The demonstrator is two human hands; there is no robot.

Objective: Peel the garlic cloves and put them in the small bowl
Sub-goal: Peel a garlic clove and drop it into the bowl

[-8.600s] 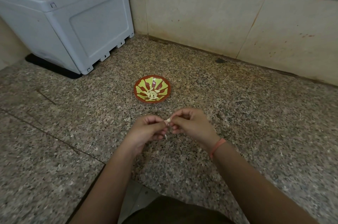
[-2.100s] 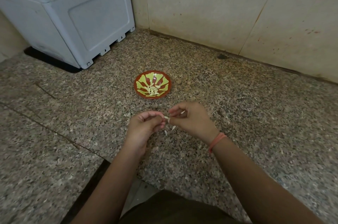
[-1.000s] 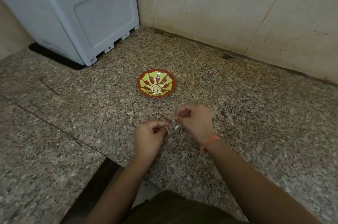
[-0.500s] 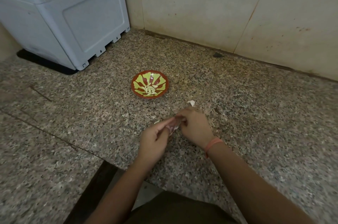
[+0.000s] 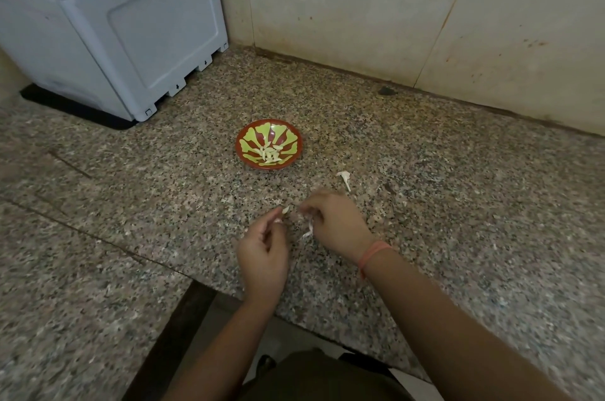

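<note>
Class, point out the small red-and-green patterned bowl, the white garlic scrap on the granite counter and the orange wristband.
Small red-and-green patterned bowl [image 5: 247,145]: head view, left inner wall.
White garlic scrap [image 5: 343,175]: head view, broad end.
Orange wristband [image 5: 374,253]: head view, top of band.

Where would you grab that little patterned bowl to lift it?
Probably pinch the small bowl at its near rim from above, thumb inside: it is shallow and flared, peeled cloves sit only in its centre, and that edge faces the right hand.

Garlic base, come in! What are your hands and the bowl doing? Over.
Left hand pinches a clove. Right hand grips loose skin. Small bowl holds peeled cloves. Stem scrap lies aside, not in the way.
</note>
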